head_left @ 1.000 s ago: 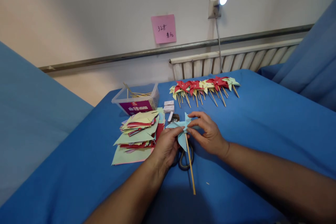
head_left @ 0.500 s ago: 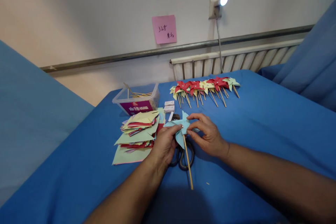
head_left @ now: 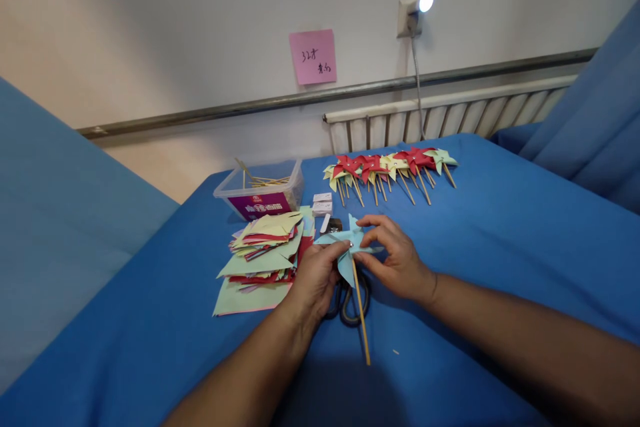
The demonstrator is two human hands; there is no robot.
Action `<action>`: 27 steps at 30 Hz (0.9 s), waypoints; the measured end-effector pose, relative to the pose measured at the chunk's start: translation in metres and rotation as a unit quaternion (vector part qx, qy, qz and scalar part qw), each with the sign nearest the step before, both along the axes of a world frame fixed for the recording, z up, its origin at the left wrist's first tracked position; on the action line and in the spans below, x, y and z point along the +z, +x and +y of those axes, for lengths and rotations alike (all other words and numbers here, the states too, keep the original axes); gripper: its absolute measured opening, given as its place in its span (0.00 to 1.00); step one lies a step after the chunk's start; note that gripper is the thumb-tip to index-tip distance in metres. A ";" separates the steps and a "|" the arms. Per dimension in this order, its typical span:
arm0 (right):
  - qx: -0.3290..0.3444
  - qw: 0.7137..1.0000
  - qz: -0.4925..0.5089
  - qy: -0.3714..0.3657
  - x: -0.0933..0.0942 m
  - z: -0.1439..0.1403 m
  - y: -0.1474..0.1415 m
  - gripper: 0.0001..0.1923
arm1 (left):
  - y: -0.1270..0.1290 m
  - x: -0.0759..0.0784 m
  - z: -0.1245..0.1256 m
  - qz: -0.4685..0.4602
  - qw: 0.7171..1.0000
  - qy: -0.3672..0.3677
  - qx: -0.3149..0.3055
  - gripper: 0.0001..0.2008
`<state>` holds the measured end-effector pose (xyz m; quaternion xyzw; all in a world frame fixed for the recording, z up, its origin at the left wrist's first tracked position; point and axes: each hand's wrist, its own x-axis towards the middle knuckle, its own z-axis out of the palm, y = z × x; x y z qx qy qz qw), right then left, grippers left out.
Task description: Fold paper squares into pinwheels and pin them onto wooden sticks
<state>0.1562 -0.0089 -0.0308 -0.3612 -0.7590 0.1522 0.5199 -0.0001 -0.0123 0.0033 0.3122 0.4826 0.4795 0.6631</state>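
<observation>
pinwheel (head_left: pixel 355 235), light blue paper on a thin wooden stick (head_left: pixel 361 320), held in both hands above the blue cloth (head_left: pixel 480 253), near mid-view. left hand (head_left: pixel 316 279): thumb laid on the paper by the centre, fingers curled behind, closed on it. right hand (head_left: pixel 397 259): fingers bent, thumb and fingertips drawn in close on the right side of the paper; how firmly, cannot tell.

blades, left to right: one points left, one hangs down, one stands up, one runs right, partly behind fingers. small shiny dot at the centre, beside the left thumb. stick slants down, lower end rightward.

around, left to right: paper stack (head_left: pixel 265 263), clear tub (head_left: pixel 260 204) of sticks behind it; two small white boxes (head_left: pixel 323 205); black looped handles (head_left: pixel 367 298) below the pinwheel; row of pinwheels (head_left: pixel 395 163), red, yellow, green, beyond.
</observation>
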 end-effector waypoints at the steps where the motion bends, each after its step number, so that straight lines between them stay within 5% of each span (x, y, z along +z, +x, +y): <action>1: 0.006 1.000 -0.003 0.000 0.000 0.000 0.000 0.06 | 0.000 0.000 0.000 -0.002 1.000 0.005 0.002 0.11; 21: -0.016 1.000 0.014 -0.001 -0.001 0.003 0.002 0.05 | 0.001 -0.001 0.001 0.011 1.000 0.011 0.000 0.13; 27: 0.031 0.998 -0.049 0.027 0.004 -0.002 0.002 0.12 | 0.001 0.002 0.001 -0.007 1.000 0.027 0.003 0.12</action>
